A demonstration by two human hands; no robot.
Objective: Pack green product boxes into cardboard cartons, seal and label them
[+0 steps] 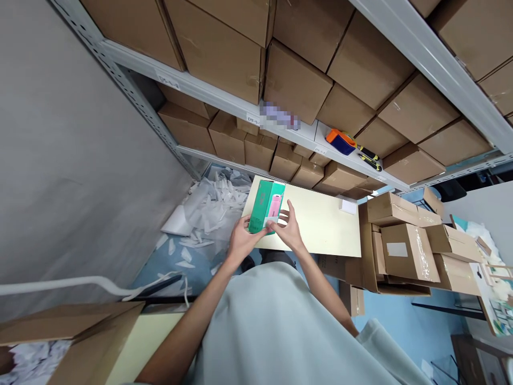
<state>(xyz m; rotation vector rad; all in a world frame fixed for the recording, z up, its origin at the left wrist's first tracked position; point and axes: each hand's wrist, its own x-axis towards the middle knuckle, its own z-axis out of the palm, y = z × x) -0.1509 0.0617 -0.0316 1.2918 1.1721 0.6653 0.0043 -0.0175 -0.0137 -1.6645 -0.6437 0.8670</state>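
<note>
A green product box (260, 206) with a pink item printed on its side stands tilted over the cream tabletop (320, 224). My left hand (243, 238) grips its lower left corner, the thumb across the bottom front. From the other side, my right hand (289, 230) has its thumb on the lower front edge, beside a pale patch that may be a label. The right index finger points up, off the box, while the other fingers curl at its side. Whether the box's underside rests on the table is hidden by my hands.
Metal shelving (304, 136) packed with cardboard boxes rises behind the table. An orange and blue tape dispenser (340, 141) and yellow-black cutters (369, 158) lie on a shelf. Stacked cartons (409, 251) stand right; paper scraps (224, 192) cover the floor left. An open carton (96, 337) is lower left.
</note>
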